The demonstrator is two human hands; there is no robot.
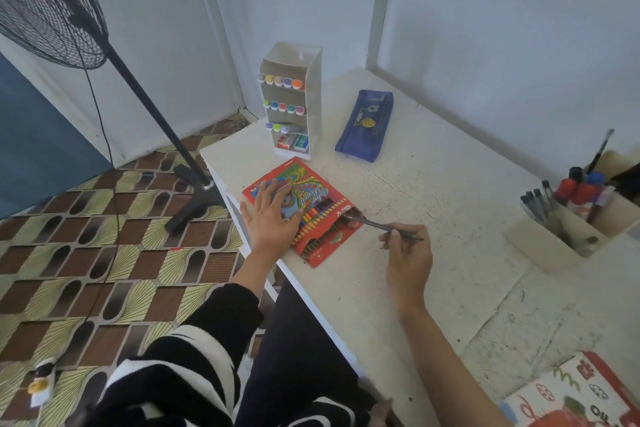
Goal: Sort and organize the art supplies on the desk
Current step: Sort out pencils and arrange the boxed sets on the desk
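Head view showed the red colour pencil box (309, 188) lying flat near the left front edge of the bench (450, 184), its window end turned toward the person and rows of pencils visible inside. The left hand (272, 218) lay spread on the box, fingers straight, pressing it down. The right hand (408, 255) pinched a dark pencil (375, 225) between thumb and fingertips, its far tip touching or just at the right-hand edge of the box; which of the two could not be told.

The step in hand appeared to be returning this pencil to its box. To do it well, the left hand should pin the box so it cannot skate on the bench, while the pencil is brought parallel to those already inside rather than across them, then slid in low. A steep entry risks jamming or buckling the cardboard. The marker rack (294, 100) and blue pencil case (365, 125) stood well apart behind.
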